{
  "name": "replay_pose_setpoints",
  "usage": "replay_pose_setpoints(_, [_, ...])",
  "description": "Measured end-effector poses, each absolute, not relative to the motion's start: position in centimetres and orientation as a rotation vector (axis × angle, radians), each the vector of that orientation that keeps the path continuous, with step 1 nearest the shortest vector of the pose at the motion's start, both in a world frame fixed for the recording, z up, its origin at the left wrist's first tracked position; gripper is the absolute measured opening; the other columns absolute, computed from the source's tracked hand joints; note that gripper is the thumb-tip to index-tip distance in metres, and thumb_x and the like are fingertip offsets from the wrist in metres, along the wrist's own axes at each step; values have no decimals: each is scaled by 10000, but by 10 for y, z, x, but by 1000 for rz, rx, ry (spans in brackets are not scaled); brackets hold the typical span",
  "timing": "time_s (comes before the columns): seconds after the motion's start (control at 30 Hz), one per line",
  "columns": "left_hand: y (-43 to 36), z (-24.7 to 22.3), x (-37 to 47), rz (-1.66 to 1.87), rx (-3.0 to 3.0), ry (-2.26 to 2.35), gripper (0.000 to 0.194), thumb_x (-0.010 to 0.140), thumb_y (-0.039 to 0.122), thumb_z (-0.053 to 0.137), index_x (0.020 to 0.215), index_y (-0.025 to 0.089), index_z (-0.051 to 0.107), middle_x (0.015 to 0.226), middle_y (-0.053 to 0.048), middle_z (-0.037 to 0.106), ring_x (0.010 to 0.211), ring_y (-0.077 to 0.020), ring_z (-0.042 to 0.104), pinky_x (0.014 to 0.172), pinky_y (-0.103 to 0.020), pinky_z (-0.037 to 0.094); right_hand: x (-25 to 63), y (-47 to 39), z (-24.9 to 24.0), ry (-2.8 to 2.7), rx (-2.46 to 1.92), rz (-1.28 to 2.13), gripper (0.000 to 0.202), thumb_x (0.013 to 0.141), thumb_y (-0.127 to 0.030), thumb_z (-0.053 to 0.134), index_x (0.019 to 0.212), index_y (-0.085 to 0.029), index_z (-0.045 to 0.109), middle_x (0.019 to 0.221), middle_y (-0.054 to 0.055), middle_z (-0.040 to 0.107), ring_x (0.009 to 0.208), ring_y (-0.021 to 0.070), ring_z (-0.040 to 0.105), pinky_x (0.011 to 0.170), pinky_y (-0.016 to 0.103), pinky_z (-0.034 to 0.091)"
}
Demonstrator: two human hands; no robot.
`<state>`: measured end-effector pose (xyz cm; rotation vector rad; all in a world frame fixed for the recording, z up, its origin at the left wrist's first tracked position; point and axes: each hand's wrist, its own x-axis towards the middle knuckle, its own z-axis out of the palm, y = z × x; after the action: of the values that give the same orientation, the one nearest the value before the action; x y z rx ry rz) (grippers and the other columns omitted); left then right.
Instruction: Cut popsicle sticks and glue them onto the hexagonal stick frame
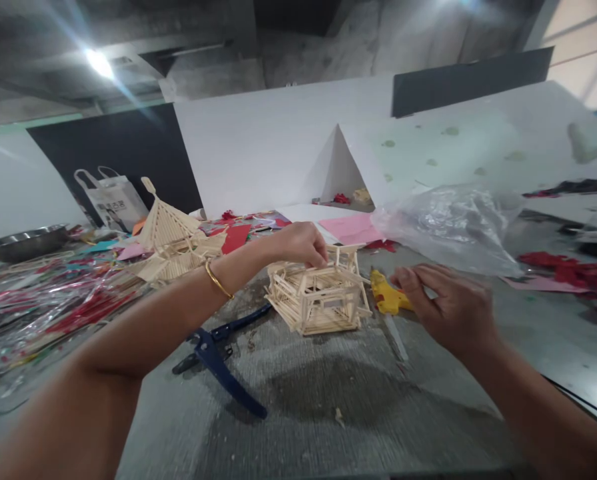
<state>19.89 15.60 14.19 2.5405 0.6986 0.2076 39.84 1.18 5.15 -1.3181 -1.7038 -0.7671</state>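
Note:
A small house-like frame of thin wooden sticks (331, 310) stands in the middle of the table. My left hand (303, 245), with a gold bangle at the wrist, hangs over its top rear edge. Its fingers are curled closed, and what they pinch, if anything, is hidden. To the right of the frame lies a yellow glue gun (386, 293), with a clear glue stick (396, 339) in front of it. My right hand (451, 303) is beside the glue gun, its fingers curled together and the thumb against them. Whatever it might hold cannot be made out.
Blue-handled cutters (223, 367) lie front left of the frame. Behind my left arm stands a stick model with a pointed roof (171, 223). Plastic-wrapped craft materials (43, 320) and a metal bowl (26, 241) lie left; a clear plastic bag (453, 223) sits back right.

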Motion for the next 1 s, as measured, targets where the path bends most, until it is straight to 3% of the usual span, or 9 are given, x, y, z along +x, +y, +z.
replay_pose_setpoints(0.27, [148, 143, 202, 240, 2612, 711, 155, 605, 127, 621, 692, 114, 749, 583, -66, 654, 561, -135, 552, 570, -274, 358, 407, 14, 49, -1675, -1409, -790, 348, 931, -308, 407, 622, -216, 539, 594, 10, 611, 564, 149, 573, 557, 274, 388])
replay_pose_setpoints(0.73, [143, 144, 204, 218, 2637, 775, 156, 604, 153, 638, 704, 129, 756, 569, -50, 648, 559, -138, 544, 581, -268, 362, 415, 18, 47, -1636, -1689, -700, 376, 904, -363, 378, 575, -222, 492, 598, 34, 588, 563, 178, 555, 536, 296, 340])
replay_pose_setpoints(1.0, [138, 147, 203, 189, 2675, 776, 180, 617, 159, 610, 725, 106, 744, 594, -51, 651, 572, -115, 525, 570, -249, 342, 444, 31, 30, -2044, -2096, -362, 170, 795, -194, 454, 865, -167, 606, 900, 134, 652, 845, 270, 608, 693, 349, 402])
